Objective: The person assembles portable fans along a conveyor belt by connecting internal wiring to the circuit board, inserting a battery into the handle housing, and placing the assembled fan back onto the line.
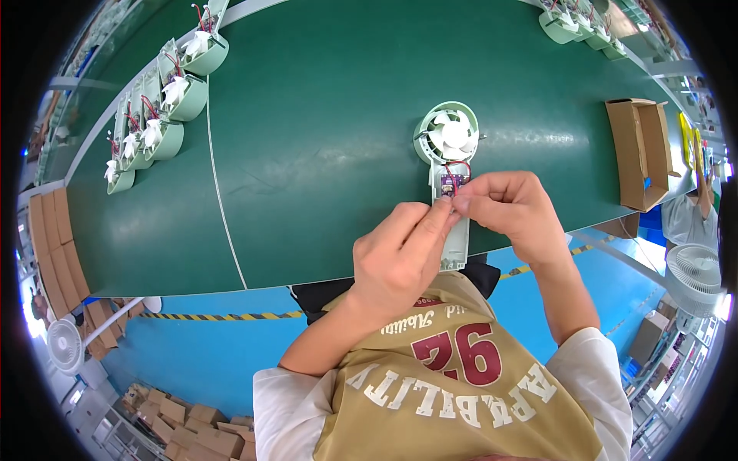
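Fingertips [462, 203] of the left hand [392, 253] and right hand [516, 206] crowd together, barely parted, over a purple circuit board [447, 183] in the pale-green plastic handle [457, 247] of a round, white-bladed fan [453, 132] on the dark-green table [330, 131]. Thin red wires [459, 162] disappear beneath them; I can't tell what either hand grips.

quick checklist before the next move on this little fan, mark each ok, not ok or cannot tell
1. Board lying in the handle shell: ok.
2. Red wires clear of the white blades: ok, they show below the fan ring.
3. Wire ends attached: cannot tell, fingertips cover that spot.
4. Left hand and right hand both at the board: ok.
5. Cardboard box apart from the fan: ok, off to the right.
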`<state>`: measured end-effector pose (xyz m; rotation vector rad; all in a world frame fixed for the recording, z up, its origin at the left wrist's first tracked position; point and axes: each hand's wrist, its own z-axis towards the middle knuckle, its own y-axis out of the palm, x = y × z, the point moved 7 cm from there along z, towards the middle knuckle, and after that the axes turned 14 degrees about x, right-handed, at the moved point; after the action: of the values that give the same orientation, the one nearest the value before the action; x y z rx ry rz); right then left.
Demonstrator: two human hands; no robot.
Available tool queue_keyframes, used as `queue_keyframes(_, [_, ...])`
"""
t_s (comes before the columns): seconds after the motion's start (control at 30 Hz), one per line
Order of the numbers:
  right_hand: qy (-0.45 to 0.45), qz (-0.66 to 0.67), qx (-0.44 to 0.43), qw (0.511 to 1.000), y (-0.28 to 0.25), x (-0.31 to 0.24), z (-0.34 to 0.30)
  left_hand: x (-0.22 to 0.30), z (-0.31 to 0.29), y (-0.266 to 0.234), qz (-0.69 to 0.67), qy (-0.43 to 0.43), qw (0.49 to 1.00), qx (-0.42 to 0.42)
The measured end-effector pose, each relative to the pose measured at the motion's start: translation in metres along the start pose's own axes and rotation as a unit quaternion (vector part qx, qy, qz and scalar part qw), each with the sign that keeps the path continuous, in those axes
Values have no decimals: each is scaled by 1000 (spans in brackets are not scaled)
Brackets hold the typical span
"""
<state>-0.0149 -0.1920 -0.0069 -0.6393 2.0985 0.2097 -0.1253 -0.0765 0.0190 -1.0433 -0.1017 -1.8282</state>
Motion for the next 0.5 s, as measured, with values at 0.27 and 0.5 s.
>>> queue_keyframes(0.27, [-98, -68, 93, 989, -4, -5, 2, -21, -5, 5, 8, -180, 982, -47])
queue_keyframes(0.5, [-359, -197, 137, 902, -4, -24, 1, -28, -15, 20, -86, -252, 959, -98])
